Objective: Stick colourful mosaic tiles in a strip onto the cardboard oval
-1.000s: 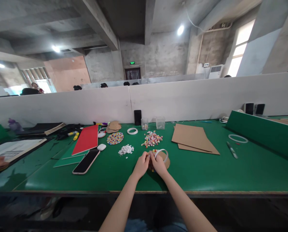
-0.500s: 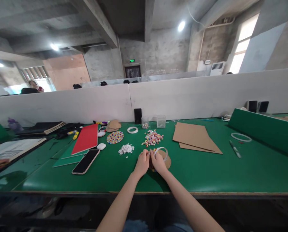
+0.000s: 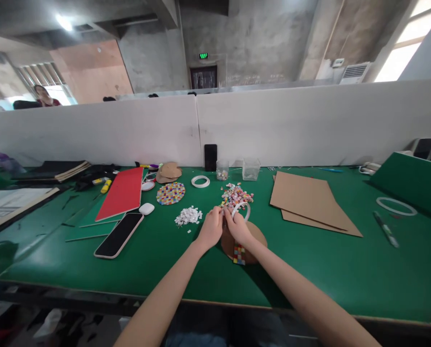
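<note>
My left hand (image 3: 211, 226) and my right hand (image 3: 239, 228) meet fingertip to fingertip above the table, both closed. A thin white ring (image 3: 248, 212), like a narrow tape roll, is held in my right hand. Whatever my left fingers pinch is too small to make out. Partly under my right hand and forearm lies a round cardboard disc (image 3: 260, 236), with a strip of coloured mosaic tiles (image 3: 239, 254) on it. Just beyond my fingers is a heap of multicoloured tiles (image 3: 237, 193). White paper bits (image 3: 188, 216) are piled to the left.
A tile-covered disc (image 3: 171, 193), another white ring (image 3: 200, 181) and a phone (image 3: 119, 235) lie left. Two clear containers (image 3: 251, 170) stand near the white partition (image 3: 309, 127). Cardboard sheets (image 3: 309, 200), a pen (image 3: 386, 229) and a larger ring (image 3: 396, 206) lie right.
My view has tilted down. Both hands, still together, have moved away from me over the disc toward the tile heap, so more of the disc and its tile strip shows.
</note>
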### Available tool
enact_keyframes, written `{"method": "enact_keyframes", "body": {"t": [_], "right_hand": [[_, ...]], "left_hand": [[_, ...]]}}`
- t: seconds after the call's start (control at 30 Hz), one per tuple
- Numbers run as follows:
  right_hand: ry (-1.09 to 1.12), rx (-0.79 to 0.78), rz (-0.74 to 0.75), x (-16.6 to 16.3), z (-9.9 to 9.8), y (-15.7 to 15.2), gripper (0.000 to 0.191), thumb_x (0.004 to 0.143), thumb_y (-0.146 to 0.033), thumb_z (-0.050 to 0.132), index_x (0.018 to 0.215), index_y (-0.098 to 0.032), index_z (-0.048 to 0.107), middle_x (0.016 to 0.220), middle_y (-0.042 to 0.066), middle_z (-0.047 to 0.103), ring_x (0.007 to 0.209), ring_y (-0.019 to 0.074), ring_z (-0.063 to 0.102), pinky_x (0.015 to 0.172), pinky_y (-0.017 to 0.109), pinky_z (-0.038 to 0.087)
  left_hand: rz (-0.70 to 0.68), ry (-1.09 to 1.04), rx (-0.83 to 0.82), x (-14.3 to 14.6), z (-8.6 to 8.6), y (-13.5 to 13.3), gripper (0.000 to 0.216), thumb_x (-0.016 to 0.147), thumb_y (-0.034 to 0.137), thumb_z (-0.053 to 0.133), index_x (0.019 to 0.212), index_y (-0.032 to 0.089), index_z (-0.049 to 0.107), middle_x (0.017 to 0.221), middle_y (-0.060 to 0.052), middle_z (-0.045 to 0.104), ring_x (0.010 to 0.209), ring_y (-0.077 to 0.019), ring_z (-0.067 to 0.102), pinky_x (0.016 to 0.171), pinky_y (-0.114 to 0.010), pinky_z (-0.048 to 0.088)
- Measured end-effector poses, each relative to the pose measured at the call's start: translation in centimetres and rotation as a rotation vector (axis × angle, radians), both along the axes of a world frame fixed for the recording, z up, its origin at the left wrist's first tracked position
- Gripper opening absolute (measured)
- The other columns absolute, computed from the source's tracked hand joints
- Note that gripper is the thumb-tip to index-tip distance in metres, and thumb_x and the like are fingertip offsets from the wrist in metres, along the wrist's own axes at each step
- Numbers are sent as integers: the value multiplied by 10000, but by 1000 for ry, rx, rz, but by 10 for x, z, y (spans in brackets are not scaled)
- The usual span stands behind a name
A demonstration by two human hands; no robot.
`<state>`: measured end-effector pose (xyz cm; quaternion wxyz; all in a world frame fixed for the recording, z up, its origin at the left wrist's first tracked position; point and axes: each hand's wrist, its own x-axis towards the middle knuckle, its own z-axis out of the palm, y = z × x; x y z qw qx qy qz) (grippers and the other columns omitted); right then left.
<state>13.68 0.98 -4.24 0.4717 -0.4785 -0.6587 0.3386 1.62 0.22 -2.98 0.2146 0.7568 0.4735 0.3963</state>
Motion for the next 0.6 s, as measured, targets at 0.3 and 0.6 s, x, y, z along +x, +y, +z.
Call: {"method": "enact_keyframes", "body": {"t": [0.3,0.6], "right_hand": [[93,-25,-76,13,5,-7,322,895,-434,349,780,-188,523,655,36,571,575,184,523,531,277,401],[125,-136,-120,21,14,-18,288,917,-382,356,692,-214,417,570,-49,376,496,121,359,459,233,303]], "left_hand": [[-71,37,-64,15,10,5,153,915,167,307,826,194,429,790,-51,515,753,-216,512,704,-354,411],[-98,-98,-265,26,26,2,221,963,279,249,818,203,397,731,6,494,679,-146,505,621,-262,386]]}}
